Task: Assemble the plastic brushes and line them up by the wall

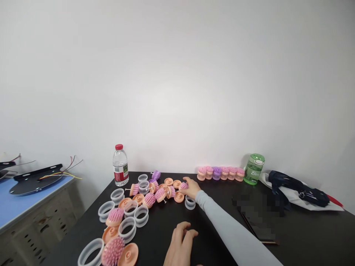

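My right hand (192, 188) reaches across the black table, its thumb and fingers around a pink bristled brush head (183, 186). Just below that hand stands a clear plastic ring (190, 202). Near the table's front, my left hand (180, 244) hovers with loosely bent, parted fingers and holds nothing. To its left lie several pink brush heads (115, 217), some with white stems, along with peach round caps (128, 255) and more clear rings (127, 229). Purple brush heads (156, 175) lie at the back of this spread.
Along the wall stands a row of finished-looking pink brushes (224, 173) with one purple brush (216, 173). A water bottle (120, 166), a green bottle (253, 170) and a dark folded umbrella-like bundle (299, 188) flank the table. A blue bench (16, 207) is at left.
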Demonstrator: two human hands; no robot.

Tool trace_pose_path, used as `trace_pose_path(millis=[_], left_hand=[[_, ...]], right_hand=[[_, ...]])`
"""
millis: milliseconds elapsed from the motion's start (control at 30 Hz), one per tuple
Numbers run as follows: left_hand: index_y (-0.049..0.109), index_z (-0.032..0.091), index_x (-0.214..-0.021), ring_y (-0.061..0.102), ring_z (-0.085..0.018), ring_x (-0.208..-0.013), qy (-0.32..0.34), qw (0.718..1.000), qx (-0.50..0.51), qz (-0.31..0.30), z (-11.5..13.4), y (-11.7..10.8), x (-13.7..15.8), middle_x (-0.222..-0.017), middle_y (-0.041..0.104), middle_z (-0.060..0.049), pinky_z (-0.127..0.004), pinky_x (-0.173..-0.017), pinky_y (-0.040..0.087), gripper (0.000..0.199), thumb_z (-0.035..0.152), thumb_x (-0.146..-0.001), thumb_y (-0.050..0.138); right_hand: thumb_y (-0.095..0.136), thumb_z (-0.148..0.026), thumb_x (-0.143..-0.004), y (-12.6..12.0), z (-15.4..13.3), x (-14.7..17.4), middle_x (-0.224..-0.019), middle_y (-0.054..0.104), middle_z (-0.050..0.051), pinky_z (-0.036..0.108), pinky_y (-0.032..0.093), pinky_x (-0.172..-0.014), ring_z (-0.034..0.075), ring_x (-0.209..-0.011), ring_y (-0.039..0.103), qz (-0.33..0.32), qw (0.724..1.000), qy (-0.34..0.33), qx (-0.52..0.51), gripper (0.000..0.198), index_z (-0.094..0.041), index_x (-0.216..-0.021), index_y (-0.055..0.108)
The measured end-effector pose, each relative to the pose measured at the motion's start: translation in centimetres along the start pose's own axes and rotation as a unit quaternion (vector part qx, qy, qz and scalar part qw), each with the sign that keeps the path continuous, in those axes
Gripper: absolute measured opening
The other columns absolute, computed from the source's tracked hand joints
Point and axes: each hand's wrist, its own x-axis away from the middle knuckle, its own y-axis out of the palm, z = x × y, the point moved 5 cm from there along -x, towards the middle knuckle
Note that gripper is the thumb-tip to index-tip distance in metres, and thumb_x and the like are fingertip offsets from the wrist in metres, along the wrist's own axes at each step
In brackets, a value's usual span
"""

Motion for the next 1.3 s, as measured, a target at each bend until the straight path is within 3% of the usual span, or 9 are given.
trace_pose_path(millis=[133,333,433,633,733,833,967,1100,1300], left_hand=[[0.063,0.023,-0.111,0.055,-0.029,-0.119,-0.021,1.000,-0.010,0.011,-0.2,-1.0,-0.3,-0.132,0.054,-0.010,-0.035,-0.097,0.047,0.069,-0.003,-0.047,0.055],[0.060,0.019,-0.115,0.051,-0.031,-0.122,-0.014,0.996,0.001,0.087,-0.4,-2.8,-0.5,-0.130,0.053,-0.014,-0.041,-0.102,0.044,0.056,0.007,-0.060,0.057],[0.056,0.018,-0.122,0.048,-0.031,-0.124,-0.018,0.994,-0.005,0.107,-0.7,-3.4,-0.7,-0.131,0.052,-0.015,-0.043,-0.105,0.041,0.060,0.008,-0.063,0.058],[0.054,0.013,-0.127,0.048,-0.032,-0.119,-0.056,0.997,-0.018,0.055,-1.1,-3.5,-2.0,-0.130,0.054,-0.015,-0.044,-0.105,0.038,0.067,0.009,-0.061,0.063],[0.061,0.013,-0.113,0.052,-0.032,-0.109,-0.065,0.997,-0.016,0.028,-1.1,-3.3,-2.7,-0.118,0.060,-0.014,-0.045,-0.098,0.040,0.055,0.006,-0.058,0.064],[0.063,0.015,-0.102,0.055,-0.031,-0.102,-0.057,0.998,-0.002,0.012,-0.6,-3.3,-2.9,-0.106,0.063,-0.011,-0.043,-0.091,0.043,0.046,0.004,-0.057,0.062],[0.064,0.021,-0.106,0.058,-0.024,-0.098,-0.018,0.998,0.054,-0.023,0.7,-3.1,-2.5,-0.104,0.061,-0.005,-0.034,-0.088,0.045,0.051,0.003,-0.059,0.063],[0.064,0.023,-0.113,0.058,-0.023,-0.093,0.009,0.989,0.144,-0.029,1.4,-2.6,-2.1,-0.100,0.059,-0.005,-0.033,-0.082,0.046,0.056,0.004,-0.061,0.070],[0.063,0.019,-0.086,0.050,-0.017,-0.070,-0.069,0.956,0.285,-0.011,-0.1,-1.7,-1.9,-0.078,0.058,0.002,-0.028,-0.064,0.039,0.048,0.031,-0.050,0.092]], right_hand=[[0.060,-0.031,-0.096,1.2,-0.6,0.0,-0.121,0.063,0.008,0.043,0.055,-0.087,0.023,-0.102,0.065,-0.015,0.996,0.018,-0.086,0.028,-0.017,-0.120,0.060],[0.059,-0.031,-0.097,1.2,0.3,3.0,-0.106,0.066,0.006,0.036,0.058,-0.075,0.018,-0.087,0.067,-0.020,0.960,0.025,-0.279,0.024,-0.015,-0.114,0.060],[0.064,-0.044,-0.091,-0.1,0.8,5.3,-0.085,0.064,0.001,0.030,0.055,-0.069,0.014,-0.073,0.064,-0.001,0.930,0.020,-0.367,0.032,-0.015,-0.103,0.060],[0.078,-0.059,-0.070,-0.5,0.7,11.2,-0.068,0.060,-0.003,0.028,0.051,-0.062,0.012,-0.061,0.058,-0.036,0.891,0.015,-0.452,0.049,-0.017,-0.088,0.060],[0.081,-0.053,-0.070,-0.4,0.4,13.6,-0.065,0.061,-0.003,0.027,0.048,-0.060,0.012,-0.057,0.056,-0.058,0.888,0.006,-0.456,0.046,-0.017,-0.091,0.061],[0.084,-0.040,-0.069,-1.1,0.5,15.3,-0.081,0.065,0.001,0.029,0.050,-0.065,0.015,-0.067,0.061,-0.041,0.903,-0.022,-0.427,0.043,-0.017,-0.099,0.063],[0.072,-0.028,-0.079,-2.6,0.0,17.1,-0.112,0.063,0.008,0.036,0.052,-0.089,0.025,-0.103,0.063,0.009,0.948,-0.109,-0.300,0.036,-0.021,-0.113,0.062],[0.068,-0.024,-0.080,-3.3,-1.5,18.5,-0.112,0.062,0.009,0.039,0.051,-0.094,0.027,-0.107,0.062,0.022,0.962,-0.197,-0.186,0.037,-0.023,-0.116,0.063],[0.067,-0.017,-0.075,-4.4,-1.9,19.3,-0.116,0.062,0.009,0.040,0.050,-0.095,0.028,-0.110,0.061,0.039,0.966,-0.224,-0.121,0.048,-0.025,-0.121,0.059]])
